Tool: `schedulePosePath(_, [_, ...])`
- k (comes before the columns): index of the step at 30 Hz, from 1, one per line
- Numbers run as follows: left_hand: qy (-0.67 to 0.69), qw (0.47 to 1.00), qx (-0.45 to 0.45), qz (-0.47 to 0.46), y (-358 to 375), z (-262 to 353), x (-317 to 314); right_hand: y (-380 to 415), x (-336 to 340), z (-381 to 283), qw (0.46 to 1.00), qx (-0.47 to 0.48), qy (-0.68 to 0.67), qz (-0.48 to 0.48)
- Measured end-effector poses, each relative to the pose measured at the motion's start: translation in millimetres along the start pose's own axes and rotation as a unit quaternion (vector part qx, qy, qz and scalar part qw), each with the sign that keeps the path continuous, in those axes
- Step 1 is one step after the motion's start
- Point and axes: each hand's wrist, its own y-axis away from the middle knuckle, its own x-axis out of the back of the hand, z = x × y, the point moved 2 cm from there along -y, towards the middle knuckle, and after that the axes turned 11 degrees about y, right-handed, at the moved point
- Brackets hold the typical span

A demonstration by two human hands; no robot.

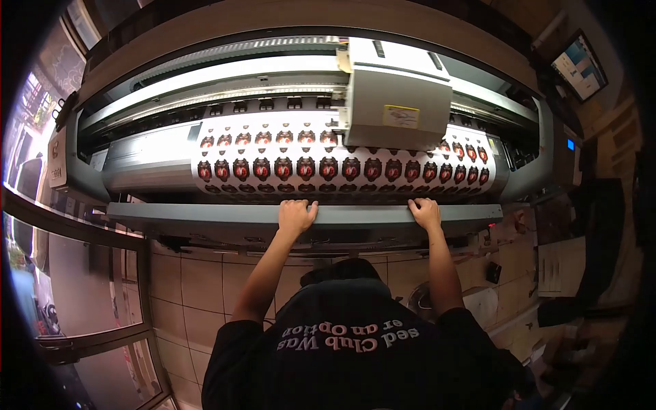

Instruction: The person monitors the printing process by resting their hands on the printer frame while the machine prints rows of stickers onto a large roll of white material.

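My left hand rests on the grey front bar of a wide printer, its fingers curled over the far edge. To the right, my right hand lies on the same bar in a similar way, fingers bent over the edge. Neither hand shows anything picked up. Beyond the bar, a white printed sheet carries rows of red and black emblems. The large print carriage stands over the right part of the sheet and hides some of the emblems.
A monitor is at the upper right, above a small lit blue display on the printer's right end. Glass panels in a metal frame stand at the left. A small black object lies on the tiled floor.
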Motion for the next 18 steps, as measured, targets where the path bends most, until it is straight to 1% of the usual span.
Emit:
schedulePosePath(2, [-0.004,1.0,0.003,-0.017,-1,2,3,0,1,1,1.0,-0.011,-0.008,0.006])
schedulePosePath(4, [-0.008,0.999,0.002,-0.036,-3,5,6,-2,-1,4,1.0,-0.001,-0.021,-0.01])
schedulePosePath(5, [-0.01,0.999,0.01,-0.043,-3,4,5,-7,-10,9,0.999,0.011,-0.044,-0.004])
schedulePosePath(6, [-0.012,0.999,0.016,-0.051,-4,3,5,-11,-20,16,0.998,0.01,-0.052,-0.017])
schedulePosePath(8, [-0.007,0.998,0.005,-0.065,-4,2,5,-11,-30,18,1.0,-0.008,-0.012,-0.01])
schedulePosePath(11, [-0.013,0.997,-0.004,-0.072,-8,6,7,-9,-36,19,1.0,-0.023,-0.018,0.002])
schedulePosePath(13, [-0.018,0.996,0.044,-0.073,-8,12,14,-6,-33,16,0.999,-0.039,-0.029,0.014])
schedulePosePath(14, [-0.018,0.996,0.038,-0.078,-10,14,15,-6,-31,16,0.998,-0.042,-0.036,0.011])
schedulePosePath(16, [-0.038,0.994,0.066,-0.081,-11,15,15,-5,-29,15,0.998,-0.052,-0.042,0.008])
schedulePosePath(18, [-0.041,0.993,0.07,-0.085,-13,13,13,-6,-27,13,0.997,-0.056,-0.046,0.005])
